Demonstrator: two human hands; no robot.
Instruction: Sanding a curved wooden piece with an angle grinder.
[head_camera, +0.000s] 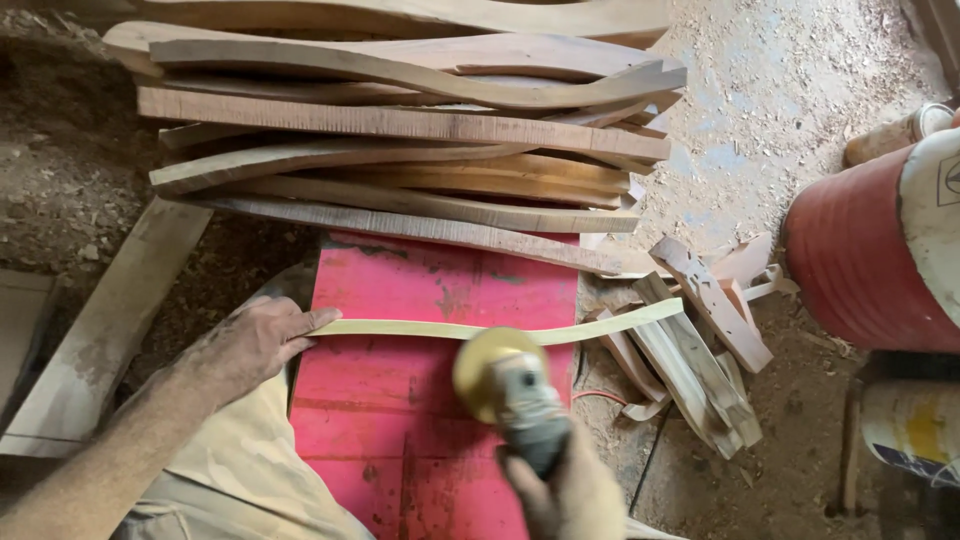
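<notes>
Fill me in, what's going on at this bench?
A person is sanding wood. The left hand pins one end of a thin curved strip flat on a red bench top. The right hand grips a sander, its disc blurred just over the strip's middle. A pile of curved pieces lies behind the bench, offcuts and a red drum to the right.

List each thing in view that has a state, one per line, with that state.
Left hand: pressed flat on the end of the strip, pinning it.
Right hand: gripping the sander.
Disc sander: blurred, disc over the strip.
Thin curved wooden strip: lying across the red bench, right end overhanging.
Red bench: paint worn.
Stack of curved wooden pieces: piled loosely.
Offcuts: heaped on the floor.
Red drum: lying on its side.
</notes>
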